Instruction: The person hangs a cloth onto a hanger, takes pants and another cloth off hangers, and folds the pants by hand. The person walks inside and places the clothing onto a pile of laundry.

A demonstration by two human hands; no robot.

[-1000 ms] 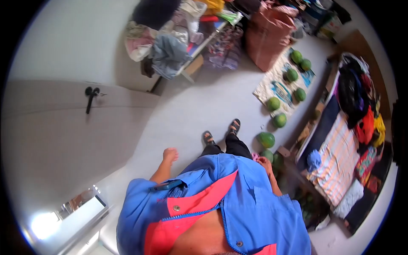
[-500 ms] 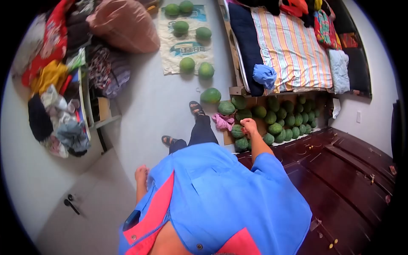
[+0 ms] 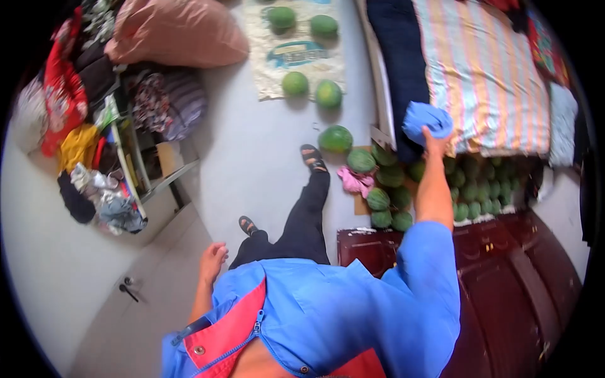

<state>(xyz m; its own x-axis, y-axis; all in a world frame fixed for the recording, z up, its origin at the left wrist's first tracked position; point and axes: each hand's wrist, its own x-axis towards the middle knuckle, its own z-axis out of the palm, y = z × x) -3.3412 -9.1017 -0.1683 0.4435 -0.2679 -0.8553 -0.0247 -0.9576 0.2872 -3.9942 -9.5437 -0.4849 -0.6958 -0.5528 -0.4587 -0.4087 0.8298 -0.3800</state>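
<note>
My right hand [image 3: 436, 143] reaches out over the edge of the bed, its fingers closed on the lower edge of a bunched blue cloth [image 3: 426, 120]. The cloth rests at the border of a dark blue pad and a striped sheet. My left hand [image 3: 214, 257] hangs by my side, loosely curled with fingers partly apart and nothing in it. Below my right arm, striped green watermelons [image 3: 378, 199] lie in rows on the floor along the bed. A pink cloth [image 3: 357, 181] lies beside them, and a larger green melon [image 3: 335, 138] sits near my foot.
Several green melons [image 3: 295, 83] stand on a flat printed sack [image 3: 265, 69] ahead. Left are a pink bag [image 3: 179, 34] and a shelf heaped with clothes [image 3: 80, 143]. The bed [image 3: 485, 88] and dark red wooden panels [image 3: 491, 283] take up the right; a door handle [image 3: 128, 290] is lower left.
My right hand has gone from above the watermelons up to the blue cloth and closed on it. My left hand's fingers have loosened. One foot now stands further ahead, and the view has shifted.
</note>
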